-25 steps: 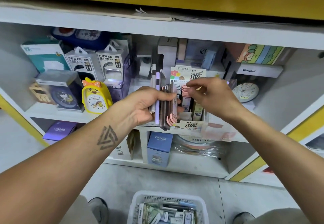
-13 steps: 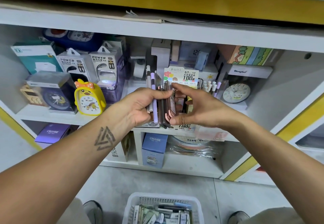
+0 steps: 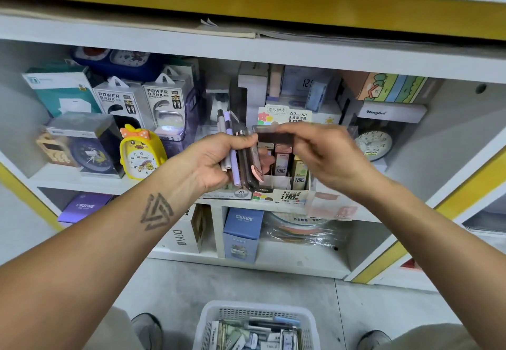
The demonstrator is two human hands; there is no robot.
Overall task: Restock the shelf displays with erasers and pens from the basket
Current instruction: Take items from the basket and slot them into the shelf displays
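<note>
**Operator:** Head camera, starting nearest: a white basket (image 3: 256, 319) sits on the floor between my two shoes, bottom centre, filled with packets of pens and erasers (image 3: 257, 334).

**Partner:** And your hands?

**Operator:** Both are raised in front of the middle shelf. My left hand (image 3: 212, 162) has its fingers curled round a bundle held upright: two pens (image 3: 228, 147), one white and one lilac, beside several dark flat packs (image 3: 250, 163) with pink lower corners. My right hand (image 3: 325, 155) pinches one more dark flat pack (image 3: 273, 136) by its top edge, level and just right of the bundle, touching or nearly touching it. That pack is blurred, so I cannot tell what it contains.

**Partner:** What is behind them?

**Operator:** Just beyond the hands stands a cardboard display box (image 3: 284, 193) on the shelf edge (image 3: 169, 188), with small upright refill packets in its compartments. Left of it is a yellow chick clock (image 3: 141, 152). Farther back on the left are two power bank boxes (image 3: 142, 103); on the far right a round white clock (image 3: 373, 141) stands under a white box.
</note>
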